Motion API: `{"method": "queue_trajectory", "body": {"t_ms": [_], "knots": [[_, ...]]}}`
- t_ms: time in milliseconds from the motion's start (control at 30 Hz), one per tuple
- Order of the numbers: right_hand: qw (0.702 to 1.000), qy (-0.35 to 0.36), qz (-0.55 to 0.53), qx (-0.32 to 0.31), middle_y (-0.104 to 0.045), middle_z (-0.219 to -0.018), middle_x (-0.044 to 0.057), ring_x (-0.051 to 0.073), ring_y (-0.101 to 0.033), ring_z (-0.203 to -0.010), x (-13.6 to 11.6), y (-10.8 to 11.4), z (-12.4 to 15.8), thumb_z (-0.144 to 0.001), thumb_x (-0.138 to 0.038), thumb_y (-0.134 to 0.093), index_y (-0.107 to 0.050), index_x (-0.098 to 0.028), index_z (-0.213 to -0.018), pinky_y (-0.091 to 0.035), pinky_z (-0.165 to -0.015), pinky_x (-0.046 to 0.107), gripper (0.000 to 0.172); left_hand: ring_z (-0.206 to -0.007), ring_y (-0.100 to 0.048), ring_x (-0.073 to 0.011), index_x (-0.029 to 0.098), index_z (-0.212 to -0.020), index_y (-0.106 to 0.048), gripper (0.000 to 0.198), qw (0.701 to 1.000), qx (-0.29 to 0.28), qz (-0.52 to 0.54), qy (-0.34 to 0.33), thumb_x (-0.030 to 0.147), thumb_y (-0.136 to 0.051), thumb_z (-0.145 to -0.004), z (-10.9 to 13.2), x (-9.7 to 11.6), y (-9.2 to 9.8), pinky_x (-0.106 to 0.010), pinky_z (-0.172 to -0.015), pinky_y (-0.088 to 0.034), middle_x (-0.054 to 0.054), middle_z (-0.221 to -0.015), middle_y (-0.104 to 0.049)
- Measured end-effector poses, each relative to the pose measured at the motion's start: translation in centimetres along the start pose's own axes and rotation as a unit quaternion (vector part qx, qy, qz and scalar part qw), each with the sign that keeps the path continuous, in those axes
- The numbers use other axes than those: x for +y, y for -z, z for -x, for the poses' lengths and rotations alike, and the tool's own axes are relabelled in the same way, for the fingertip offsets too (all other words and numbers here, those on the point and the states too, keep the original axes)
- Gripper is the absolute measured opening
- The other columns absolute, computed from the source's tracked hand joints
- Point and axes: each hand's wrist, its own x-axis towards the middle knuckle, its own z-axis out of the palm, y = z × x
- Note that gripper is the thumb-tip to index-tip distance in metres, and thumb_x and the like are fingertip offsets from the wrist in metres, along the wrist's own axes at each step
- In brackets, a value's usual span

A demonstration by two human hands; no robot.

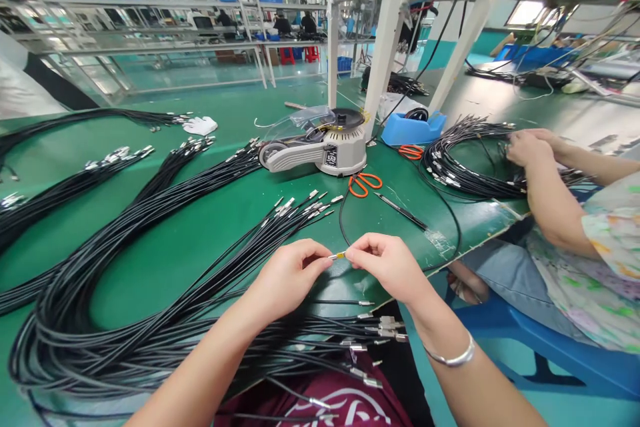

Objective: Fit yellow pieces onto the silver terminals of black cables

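In the head view, pinches a silvery connector (333, 257) between thumb and fingers of the left hand (287, 278), clamps the adjoining yellow piece (341, 255) in the fingertips of the right hand (389, 265), and holds both over the green table (235, 110), near orange-handled scissors (359, 188). Has black cables (165, 203) at left and, at right, a co-worker's hands (530, 147) at a cable coil (440, 161).

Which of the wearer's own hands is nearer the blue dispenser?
Right. The right hand is on the wearer's side of the blue dispenser, slightly left of it; the left hand is also on that side, but much farther left.
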Motion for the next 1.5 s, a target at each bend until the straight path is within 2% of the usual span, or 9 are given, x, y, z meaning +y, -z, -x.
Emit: {"method": "queue_trajectory", "body": {"t_ms": [133, 367, 633, 767, 967, 1100, 1267, 1400, 1500], "knots": [[1.0, -0.005, -0.009, -0.004, -0.065, -0.066, 0.002, 0.015, -0.057, -0.063, 0.4, -0.1, 0.1, -0.074, -0.031, -0.063, -0.064, -0.015, -0.067, -0.045, -0.062, 0.027, 0.017, -0.075, -0.06, -0.0158, 0.019, -0.08, -0.069, 0.02, 0.999, -0.003, 0.029, 0.035, 0.032, -0.054, -0.08, -0.1, 0.1, -0.2, -0.026, -0.07, -0.043, -0.001, -0.08, -0.07], [1.0, 0.02, -0.012, -0.012, -0.064, -0.067, 0.001, 0.014, -0.056, -0.063, 0.6, -0.2, 0.8, -0.077, -0.031, -0.063, -0.064, -0.016, -0.069, -0.044, -0.06, 0.025, 0.017, -0.058, -0.052, -0.0121, 0.013, -0.071, -0.064, 0.02, 0.967, -0.072, 0.222, 0.1, 0.033, -0.06, -0.073, -0.6, -0.3, -0.8, -0.024, -0.06, -0.043, 0.0, -0.061, -0.06], [1.0, 0.015, -0.007, -0.009, -0.065, -0.066, 0.001, 0.014, -0.056, -0.063, 0.9, -0.2, 0.9, -0.077, -0.029, -0.062, -0.064, -0.016, -0.069, -0.044, -0.061, 0.024, 0.016, -0.066, -0.053, -0.013, 0.018, -0.074, -0.065, 0.029, 0.992, -0.123, 0.013, -0.004, 0.036, -0.046, -0.085, -1.2, -0.2, -0.2, -0.023, -0.062, -0.039, 0.001, -0.069, -0.061], [1.0, 0.02, 0.004, -0.013, -0.064, -0.065, 0.0, 0.013, -0.055, -0.061, 0.9, -0.1, 0.7, -0.077, -0.029, -0.062, -0.063, -0.016, -0.068, -0.043, -0.059, 0.024, 0.016, -0.071, -0.054, -0.0123, 0.018, -0.076, -0.063, 0.025, 0.994, -0.09, -0.02, -0.063, 0.029, -0.044, -0.087, -1.1, -0.4, -0.6, -0.022, -0.067, -0.039, 0.001, -0.073, -0.06], [0.999, 0.017, 0.036, -0.028, -0.064, -0.066, 0.001, 0.014, -0.056, -0.065, 1.4, -0.2, 0.7, -0.077, -0.024, -0.06, -0.063, -0.016, -0.068, -0.043, -0.062, 0.025, 0.013, -0.069, -0.053, -0.0126, 0.017, -0.069, -0.061, 0.027, 0.993, -0.066, -0.074, -0.07, 0.025, -0.044, -0.088, -0.5, -0.9, -2.5, -0.023, -0.067, -0.039, 0.001, -0.068, -0.057], [0.997, -0.017, 0.021, -0.073, -0.063, -0.069, 0.0, 0.014, -0.056, -0.067, 1.2, 0.3, 1.6, -0.081, -0.029, -0.057, -0.062, -0.016, -0.074, -0.044, -0.065, 0.025, 0.016, -0.068, -0.055, -0.0123, 0.019, -0.074, -0.064, 0.032, 0.989, -0.088, -0.078, -0.088, 0.032, -0.041, -0.091, -0.2, -0.5, -1.1, -0.022, -0.067, -0.041, 0.001, -0.07, -0.061], [0.985, -0.019, 0.124, -0.117, -0.061, -0.069, -0.002, 0.012, -0.056, -0.065, 0.1, 0.6, 4.8, -0.083, -0.024, -0.054, -0.061, -0.019, -0.072, -0.042, -0.061, 0.022, 0.014, -0.084, -0.058, -0.0191, 0.018, -0.086, -0.063, 0.025, 0.97, 0.102, -0.221, 0.026, 0.037, -0.046, -0.088, -2.6, -1.4, 2.3, -0.029, -0.077, -0.042, -0.005, -0.085, -0.064], [0.943, 0.003, 0.208, -0.259, -0.066, -0.073, -0.001, 0.012, -0.058, -0.066, 0.0, 1.4, 6.6, -0.074, -0.014, -0.059, -0.069, -0.02, -0.071, -0.042, -0.061, 0.021, 0.011, -0.09, -0.06, -0.0253, 0.015, -0.081, -0.062, 0.008, 0.956, 0.073, -0.269, 0.093, 0.019, -0.054, -0.079, -4.9, -3.1, 2.6, -0.034, -0.079, -0.042, -0.012, -0.09, -0.065], [0.956, -0.012, 0.194, -0.22, -0.068, -0.078, 0.0, 0.015, -0.061, -0.072, 0.7, 3.0, 6.3, -0.079, -0.019, -0.057, -0.07, -0.022, -0.077, -0.044, -0.067, 0.023, 0.014, -0.081, -0.062, -0.0227, 0.018, -0.077, -0.06, 0.009, 0.965, 0.054, -0.238, 0.098, 0.016, -0.051, -0.076, -5.2, -3.5, 2.5, -0.032, -0.073, -0.044, -0.008, -0.08, -0.067]]}}
